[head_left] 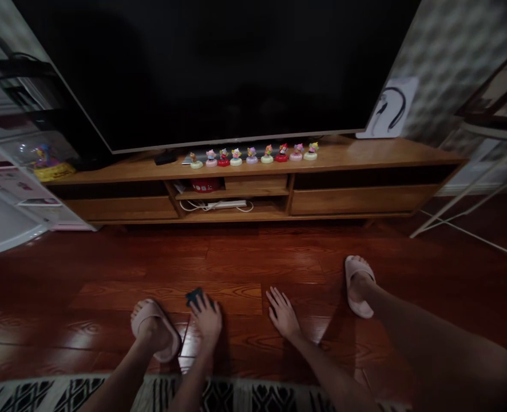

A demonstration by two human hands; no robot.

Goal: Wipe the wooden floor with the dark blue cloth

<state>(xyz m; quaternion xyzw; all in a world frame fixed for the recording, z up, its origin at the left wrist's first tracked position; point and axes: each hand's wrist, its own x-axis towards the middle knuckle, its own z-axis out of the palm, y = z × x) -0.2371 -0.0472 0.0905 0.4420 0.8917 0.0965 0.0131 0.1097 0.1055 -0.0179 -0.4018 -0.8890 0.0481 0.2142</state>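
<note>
My left hand [208, 320] is low over the wooden floor with a small dark teal cloth [193, 296] under its fingers. The cloth looks bunched, and part of it is hidden beneath the palm. To the right, my right hand [284, 315] is palm down at the floor, fingers spread, holding nothing. A glossy red-brown floor [236, 260] stretches around both hands. On either side of them are my feet in pale pink slippers, the left slipper [167, 340] nearer to my left hand and the right slipper [360, 306] farther out.
Ahead stands a low wooden TV cabinet [356, 201] bearing a large television [236, 68] and a row of several small figurines [252, 155]. A power strip [228, 204] lies on its lower shelf. A white metal stand [451, 194] is at right; a patterned rug [223, 395] lies behind my hands.
</note>
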